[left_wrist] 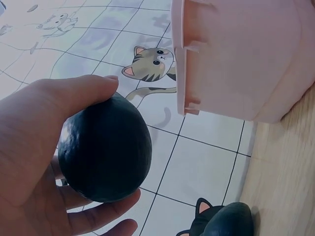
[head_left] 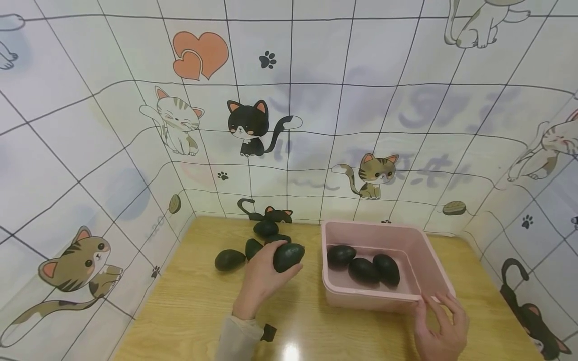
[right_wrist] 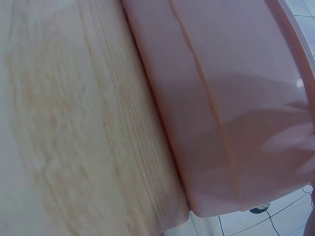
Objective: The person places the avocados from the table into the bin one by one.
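Note:
In the head view my left hand (head_left: 262, 276) grips a dark green avocado (head_left: 289, 257), raised over the table left of a pink plastic bin (head_left: 370, 296). The left wrist view shows the thumb on top of this avocado (left_wrist: 110, 147) and the fingers curled beneath it. My right hand (head_left: 442, 326) holds the bin's front right corner, thumb and fingertips at the rim. Three avocados (head_left: 364, 271) lie inside the bin. Several more avocados (head_left: 229, 260) lie loose on the table behind and left of my left hand, some partly hidden by it.
The wooden table (head_left: 180, 311) is bounded at the back and sides by a white wall covering (head_left: 311, 110) with grid lines and cartoon cats. A small black patch (head_left: 269, 333) shows beside the left sleeve (head_left: 239, 337).

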Tool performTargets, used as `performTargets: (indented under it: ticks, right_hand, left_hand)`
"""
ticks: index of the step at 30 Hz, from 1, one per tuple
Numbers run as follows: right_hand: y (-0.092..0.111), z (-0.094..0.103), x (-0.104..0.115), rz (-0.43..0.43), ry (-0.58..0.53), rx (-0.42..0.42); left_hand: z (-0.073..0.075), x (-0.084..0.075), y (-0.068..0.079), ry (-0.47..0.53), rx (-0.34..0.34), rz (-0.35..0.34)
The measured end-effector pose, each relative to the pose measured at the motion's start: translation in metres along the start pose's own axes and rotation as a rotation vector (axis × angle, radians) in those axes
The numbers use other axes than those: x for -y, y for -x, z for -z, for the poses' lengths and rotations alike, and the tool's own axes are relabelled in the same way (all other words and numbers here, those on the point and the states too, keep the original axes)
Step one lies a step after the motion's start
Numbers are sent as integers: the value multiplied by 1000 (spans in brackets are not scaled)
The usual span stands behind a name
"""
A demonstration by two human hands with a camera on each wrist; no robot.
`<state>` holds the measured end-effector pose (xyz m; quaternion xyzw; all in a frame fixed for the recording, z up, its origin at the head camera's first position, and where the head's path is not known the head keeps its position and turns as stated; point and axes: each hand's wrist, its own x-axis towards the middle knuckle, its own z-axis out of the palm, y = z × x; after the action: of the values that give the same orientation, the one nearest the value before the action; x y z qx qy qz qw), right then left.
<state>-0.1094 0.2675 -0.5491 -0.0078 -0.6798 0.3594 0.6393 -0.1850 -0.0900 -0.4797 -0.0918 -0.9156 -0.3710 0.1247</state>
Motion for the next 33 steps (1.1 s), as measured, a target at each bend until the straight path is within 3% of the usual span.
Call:
performTargets:
  ticks: [9, 18, 33]
  right_hand:
    - [0, 1, -2, -6, 16, 42]
    - [5, 4, -11, -20, 37, 73]
    - [2, 7, -5, -41, 58, 93]
  left_hand:
    - [-2, -7, -3, -6, 6, -44]
    - [-5, -15, -3, 3, 55, -76]
    - [-15, -30, -1, -22, 82, -141]
